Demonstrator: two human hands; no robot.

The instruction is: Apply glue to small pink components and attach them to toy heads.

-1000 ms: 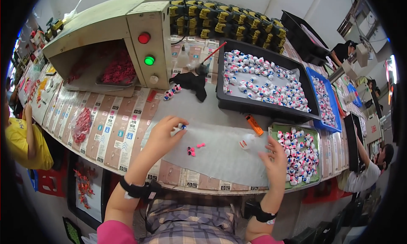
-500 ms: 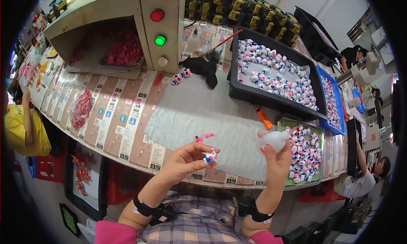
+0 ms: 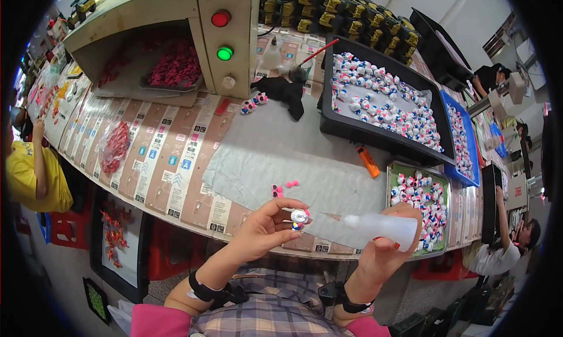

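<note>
Between the thumb and fingers of my left hand (image 3: 267,231) is a small figurine (image 3: 299,218), white with blue and pink parts. My right hand (image 3: 384,258) grips a translucent white squeeze bottle (image 3: 387,229), tilted on its side. Its thin nozzle points left toward the figurine, with a gap between them. Just beyond my left hand, several small pink pieces (image 3: 277,191) lie on the grey sheet (image 3: 316,155). To the right of the bottle stands a green tray (image 3: 394,170) full of similar white, pink and blue figurines.
A black tray (image 3: 328,123) of figurines stands at the back right, beside a blue tray (image 3: 454,173). An orange tube (image 3: 369,162) and a black cloth (image 3: 284,94) lie on the sheet. A machine with lights (image 3: 226,38) rises at the back left. A person in yellow (image 3: 38,176) sits far left.
The squeeze bottle has swung over from nozzle right to nozzle left, toward the figurine. My left hand has turned the figurine more upright and shifted slightly right.
</note>
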